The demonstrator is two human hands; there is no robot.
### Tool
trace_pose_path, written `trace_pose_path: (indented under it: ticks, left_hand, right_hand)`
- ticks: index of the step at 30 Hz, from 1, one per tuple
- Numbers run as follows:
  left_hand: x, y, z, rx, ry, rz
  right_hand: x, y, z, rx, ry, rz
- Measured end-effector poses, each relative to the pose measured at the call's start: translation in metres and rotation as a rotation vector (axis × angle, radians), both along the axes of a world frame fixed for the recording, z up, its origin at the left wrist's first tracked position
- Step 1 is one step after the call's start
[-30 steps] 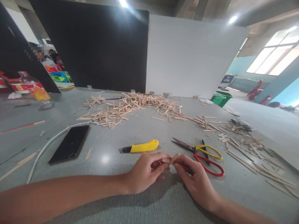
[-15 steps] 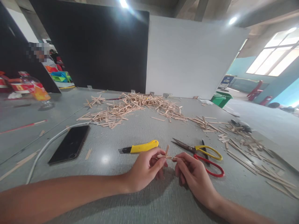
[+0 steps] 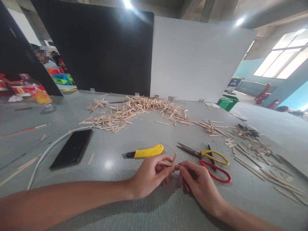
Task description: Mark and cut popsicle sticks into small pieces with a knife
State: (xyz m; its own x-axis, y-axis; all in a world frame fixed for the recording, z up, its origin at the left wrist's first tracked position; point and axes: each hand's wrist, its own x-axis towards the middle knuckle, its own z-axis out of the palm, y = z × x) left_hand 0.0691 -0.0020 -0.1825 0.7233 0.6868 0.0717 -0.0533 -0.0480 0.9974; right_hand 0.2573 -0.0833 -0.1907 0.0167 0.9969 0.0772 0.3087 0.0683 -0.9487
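Thin wooden sticks [image 3: 166, 163] are pinched between the thumb and fingers of my left hand [image 3: 151, 175], one short piece pointing upward. My right hand [image 3: 198, 179] is closed on the right end of a small wooden piece [image 3: 177, 166], close beside the left fingertips. Whether the pieces are joined is too small to tell. Just beyond my left hand lies a yellow utility knife [image 3: 148, 152]. Scissors [image 3: 201, 154] with one yellow and one red handle lie beyond my right hand, over a black pen [image 3: 209, 149].
A heap of wooden sticks [image 3: 144, 107] lies before the black and white panels. More strips [image 3: 271, 170] are scattered at the right. A phone [image 3: 72, 149], a white cable [image 3: 45, 153] and a bottle [image 3: 39, 93] are at the left. A person [image 3: 42, 56] is in the background.
My right hand has moved slightly left, nearer my left hand. The held sticks have turned a little, and the upright piece now leans further right.
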Motion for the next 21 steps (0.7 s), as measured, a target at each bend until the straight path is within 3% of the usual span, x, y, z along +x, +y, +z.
trace_pose_path:
  ticks: [3,6,8,14,17,21]
  left_hand:
    - [-0.0004,-0.0001,-0.0003,0.028,-0.005,0.078]
    - [-0.0009,0.0001,0.002,0.059,-0.014,0.106]
    - [-0.0009,0.0001,0.0037,0.067,-0.023,0.092]
    - [-0.0001,-0.0008,0.0037,0.079,-0.028,0.163]
    - [-0.0001,-0.0005,0.0039,0.125,-0.006,0.203]
    - [-0.0002,-0.0002,0.0063,0.173,-0.012,0.234]
  right_hand:
    - [0.0007,0.0012,-0.0016,0.072,-0.061,-0.097]
    - [0.0007,0.0021,-0.0033,0.184,-0.257,-0.19]
    - [-0.0004,0.0018,-0.0031,0.232,-0.366,-0.118]
    - [-0.0043,-0.0007,0.0034,0.366,-0.508,0.269]
    - [-0.0053,-0.0014,0.005,0.351,-0.479,0.273]
    - [-0.0057,-0.0017,0.001,0.326,-0.448,0.133]
